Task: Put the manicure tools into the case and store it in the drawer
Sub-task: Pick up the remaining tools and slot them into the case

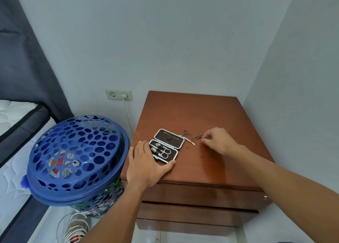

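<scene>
A small brown manicure case (166,145) lies open on top of the wooden nightstand (205,118). Its near half holds scissors (165,153) and clippers; its far half holds a thin pick. My left hand (146,164) rests flat on the nightstand top, its fingers and thumb against the case's near-left edge. Right of the case a slim silver cuticle tool (189,140) lies loose. Further right lie tweezers (197,137), and the fingertips of my right hand (219,141) pinch at their right end. The top drawer (201,195) below is shut.
A blue perforated laundry basket (77,160) stands close against the nightstand's left side. A wall socket (118,94) with a plugged cable is behind it, coiled white cable (77,228) on the floor, and a mattress (14,114) at far left. Walls close in behind and right.
</scene>
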